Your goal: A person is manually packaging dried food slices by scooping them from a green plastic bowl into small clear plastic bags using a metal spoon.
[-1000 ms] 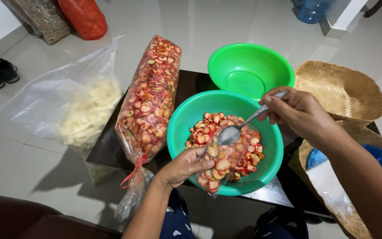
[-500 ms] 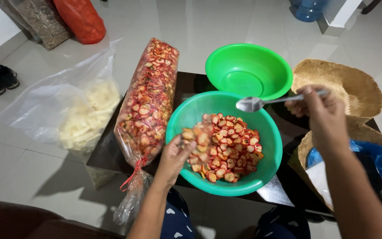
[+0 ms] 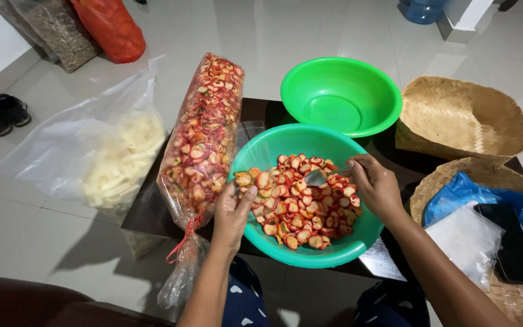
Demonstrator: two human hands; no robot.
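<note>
The right hand (image 3: 378,189) has its fingers closed around a metal spoon (image 3: 317,177), its bowl dipped among the red sliced chips (image 3: 301,203) just ahead of the fingertips. The left hand (image 3: 232,215) pinches a small clear bag (image 3: 250,180) of chips (already partly filled) at the near rim of the teal bowl (image 3: 340,251), which sits on the dark tabletop (image 3: 146,212).

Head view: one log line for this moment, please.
left hand: holds small bag of red chips | right hand: spoon in teal bowl | green bowl: behind
</note>
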